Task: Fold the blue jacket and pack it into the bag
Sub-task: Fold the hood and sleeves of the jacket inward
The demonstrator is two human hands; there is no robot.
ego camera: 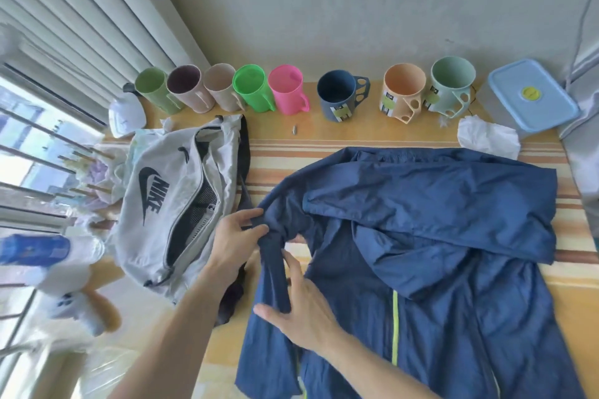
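Note:
The blue jacket (pixel 431 236) lies spread over the right half of the striped table, one sleeve folded across its upper part, a yellow-green zip running down its front. My left hand (pixel 238 236) pinches the jacket's left sleeve near the shoulder. My right hand (pixel 301 311) holds the same sleeve lower down, thumb under the bunched fabric and fingers over it. The grey bag (pixel 175 201), with a black logo, lies to the left of the jacket with its main zip open.
Several cups (pixel 285 92) stand in a row along the back wall. A lidded blue box (pixel 531 100) and crumpled white paper (pixel 486 139) sit at the back right. Plastic bottles (pixel 42 256) and bags crowd the left edge by the window.

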